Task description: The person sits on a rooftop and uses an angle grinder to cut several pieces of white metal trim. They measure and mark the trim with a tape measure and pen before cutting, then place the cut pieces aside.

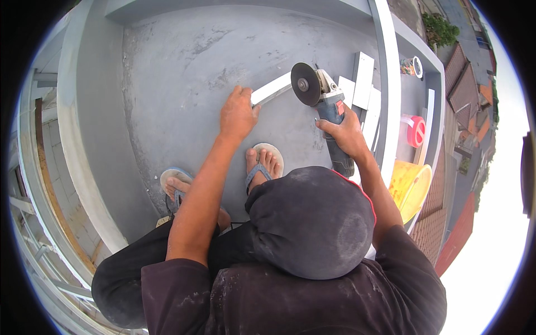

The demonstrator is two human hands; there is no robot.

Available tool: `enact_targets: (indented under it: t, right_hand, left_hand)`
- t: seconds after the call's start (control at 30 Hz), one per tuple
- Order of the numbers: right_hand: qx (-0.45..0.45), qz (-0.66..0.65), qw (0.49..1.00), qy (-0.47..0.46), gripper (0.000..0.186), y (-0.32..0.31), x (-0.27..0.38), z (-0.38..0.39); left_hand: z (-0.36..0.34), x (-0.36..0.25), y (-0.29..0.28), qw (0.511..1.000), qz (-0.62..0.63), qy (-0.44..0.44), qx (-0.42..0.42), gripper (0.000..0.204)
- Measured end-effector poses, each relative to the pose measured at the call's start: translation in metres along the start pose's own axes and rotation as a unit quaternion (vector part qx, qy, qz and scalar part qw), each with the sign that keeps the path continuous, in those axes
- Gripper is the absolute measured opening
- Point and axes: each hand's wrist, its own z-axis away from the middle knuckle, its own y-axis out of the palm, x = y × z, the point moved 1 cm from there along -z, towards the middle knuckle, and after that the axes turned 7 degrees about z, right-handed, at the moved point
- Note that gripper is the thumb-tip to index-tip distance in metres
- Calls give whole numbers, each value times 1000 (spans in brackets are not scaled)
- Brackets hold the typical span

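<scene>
My left hand (237,114) is closed on the near end of a long white bar (272,90), which slants away to the right above the grey floor. In my right hand (347,134) is an angle grinder (331,111), gripped round its dark blue body. The grinder's round dark disc (302,85) points away from me and overlaps the bar's far end in this view, so I cannot tell whether they touch. A red switch shows on the grinder beside my fingers.
White offcuts (363,78) lie right of the grinder, along a low white-topped wall (389,84). Beyond it stand a yellow bucket (409,187), a pink-lidded container (416,132) and a white tub (412,67). A grey ledge (89,128) runs along the left. My sandalled feet (262,164) rest on the floor.
</scene>
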Motion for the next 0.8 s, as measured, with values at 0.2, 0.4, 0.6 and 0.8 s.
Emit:
enact_targets:
  t: [0.2,0.4,0.6,0.8]
  right_hand:
    - [13,42,999,14,97,12,-20,-4]
    - [6,83,997,-9,80,31,-34,-16]
    - [56,20,997,41,96,24,-21,-8]
    - [47,73,996,38,113,26,-29,-13]
  left_hand:
    - [-7,-14,-7,998,20,-55,30,44]
    - [0,18,13,997,18,21,-67,37]
    - [5,19,-7,999,45,-28,-4,23]
    - [9,22,4,998,-32,39,-45,13]
